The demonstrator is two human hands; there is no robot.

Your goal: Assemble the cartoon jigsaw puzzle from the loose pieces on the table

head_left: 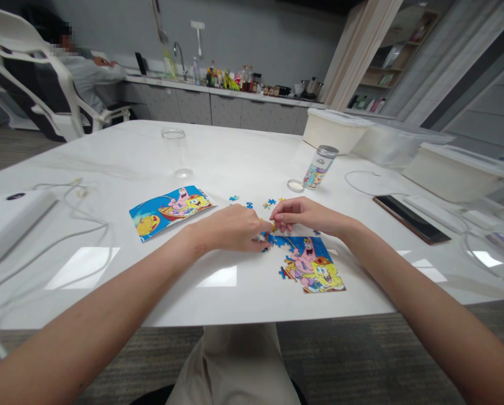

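A partly joined jigsaw puzzle lies flat near the table's front edge, with a pink starfish and a yellow sponge figure on blue. My left hand is at its upper left corner, thumb and index finger closed round a small blue puzzle piece that they partly cover. Just right of it, my right hand has its fingers curled in above the puzzle's top edge. A bit of yellow shows at those fingertips; what they grip is hidden. Loose puzzle pieces lie beyond the hands. A creased picture sheet with the same figures lies left.
A printed canister stands behind my right hand, a ring-like lid beside it. Farther left is a clear jar. A phone and cables lie right, a power strip left. Lidded bins line the back right. Someone sits far left.
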